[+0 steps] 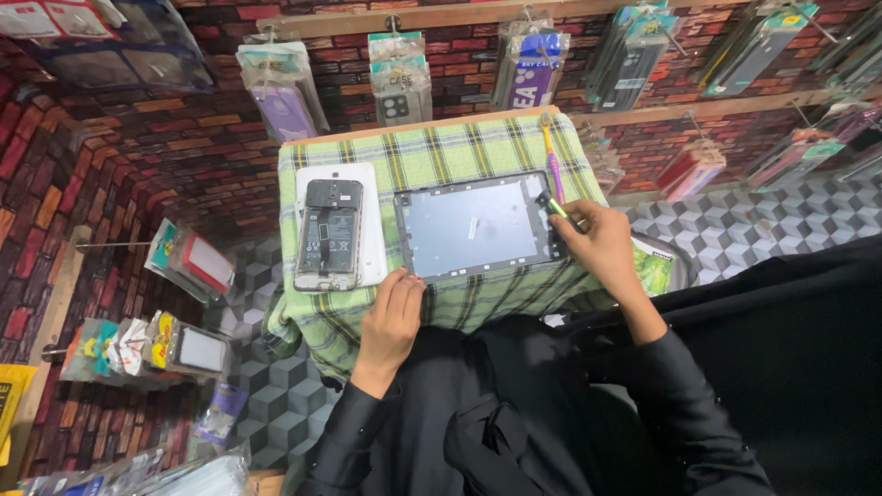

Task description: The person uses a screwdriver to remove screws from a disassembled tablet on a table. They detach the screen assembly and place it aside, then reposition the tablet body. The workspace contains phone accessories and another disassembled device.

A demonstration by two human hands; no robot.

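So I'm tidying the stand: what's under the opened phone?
The opened phone lies on a white panel, itself on the green checked cloth. What the phone covers is hidden.

Walls: red-brown brick-pattern covering (184, 138) on all visible sides. Wooden rails (441, 16) ran along the walls, hung with packaged phone cases in clear sleeves (283, 87). Floor: grey cube-pattern tiling (735, 230). Furniture: a small stand draped in a green plaid cloth (441, 156), set against the back wall. More packaged accessories (193, 262) hung at the left side. Lighting was even and bright.
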